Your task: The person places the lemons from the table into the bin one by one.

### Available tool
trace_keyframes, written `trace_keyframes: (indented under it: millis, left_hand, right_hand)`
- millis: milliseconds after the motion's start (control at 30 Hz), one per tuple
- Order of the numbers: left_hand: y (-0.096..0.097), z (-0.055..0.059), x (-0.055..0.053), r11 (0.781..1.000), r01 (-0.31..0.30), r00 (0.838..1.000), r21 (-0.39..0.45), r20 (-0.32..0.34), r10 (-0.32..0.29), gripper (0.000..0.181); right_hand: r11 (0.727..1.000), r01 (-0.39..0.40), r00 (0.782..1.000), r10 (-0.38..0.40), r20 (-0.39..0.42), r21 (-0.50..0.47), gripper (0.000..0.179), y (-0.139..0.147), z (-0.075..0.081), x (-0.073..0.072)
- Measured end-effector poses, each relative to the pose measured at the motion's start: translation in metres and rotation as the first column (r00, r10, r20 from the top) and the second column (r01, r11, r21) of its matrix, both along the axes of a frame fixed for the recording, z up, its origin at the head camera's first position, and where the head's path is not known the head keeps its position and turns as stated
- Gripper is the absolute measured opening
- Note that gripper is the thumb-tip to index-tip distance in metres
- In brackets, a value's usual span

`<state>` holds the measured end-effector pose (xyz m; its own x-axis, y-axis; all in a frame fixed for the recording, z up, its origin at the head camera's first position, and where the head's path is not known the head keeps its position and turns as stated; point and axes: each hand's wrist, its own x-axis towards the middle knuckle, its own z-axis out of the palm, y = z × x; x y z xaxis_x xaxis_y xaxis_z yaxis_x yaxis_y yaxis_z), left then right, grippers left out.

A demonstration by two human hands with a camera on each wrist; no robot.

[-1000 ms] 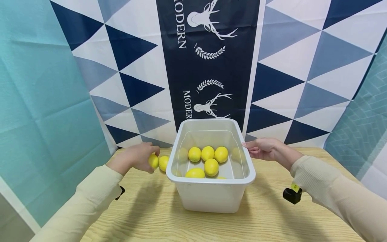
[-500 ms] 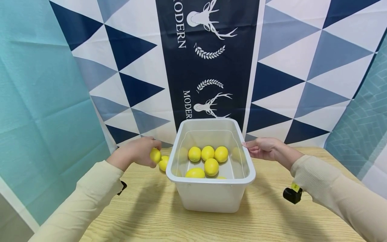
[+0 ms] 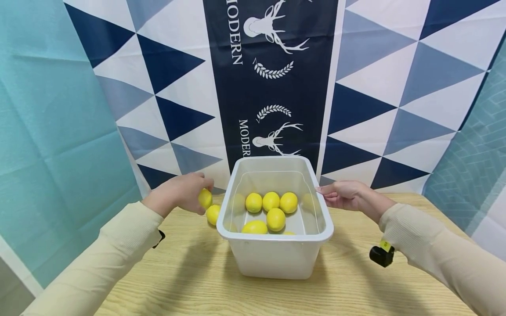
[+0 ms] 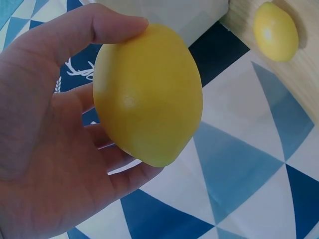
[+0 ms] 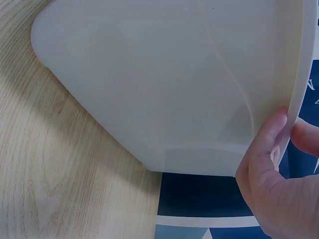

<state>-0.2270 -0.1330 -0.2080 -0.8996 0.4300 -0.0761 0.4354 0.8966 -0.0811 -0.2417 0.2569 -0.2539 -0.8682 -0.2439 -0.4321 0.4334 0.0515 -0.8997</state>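
Observation:
In the head view a lemon [image 3: 205, 199] is held in my left hand [image 3: 185, 192], raised above the table left of the white plastic bin [image 3: 274, 259]. The left wrist view has this lemon [image 4: 149, 97] up close, with the thumb over one end and the fingers curled behind it. A second lemon [image 3: 213, 214] lies on the table against the bin's left side. My right hand [image 3: 345, 194] grips the bin's right rim; in the right wrist view, thumb and fingers [image 5: 264, 144] pinch that edge. Several lemons [image 3: 276, 219] lie on the bin's floor, one mostly hidden by its front wall.
The bin stands on a light wooden table [image 3: 189, 281]. Close behind hangs a patterned cloth [image 3: 178, 109] with triangles and a dark deer strip. A teal cloth [image 3: 67, 145] closes off the left side, and another hangs at the right.
My left hand has lifted the lemon off the table and brought it slightly up and to the right, towards the bin. The right hand keeps its hold on the rim.

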Motion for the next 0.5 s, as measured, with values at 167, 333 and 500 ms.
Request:
trace_keyframes:
  millis: [167,333,500]
  left_hand:
    - [0.006,0.004,-0.001,1.000,0.021,1.000,0.006,0.005,-0.021,0.046]
    - [0.011,0.009,-0.002,1.000,0.025,1.000,0.001,-0.008,-0.025,0.047]
    - [0.014,0.014,-0.003,1.000,0.023,1.000,0.000,-0.013,-0.023,0.047]
  right_hand:
    - [1.000,0.004,1.000,-0.004,-0.003,-0.002,0.028,0.001,-0.001,0.000]
    - [1.000,0.011,1.000,-0.011,0.002,-0.009,0.023,0.001,-0.002,0.001]
    - [1.000,0.014,1.000,-0.014,0.001,-0.010,0.023,0.001,-0.001,0.000]
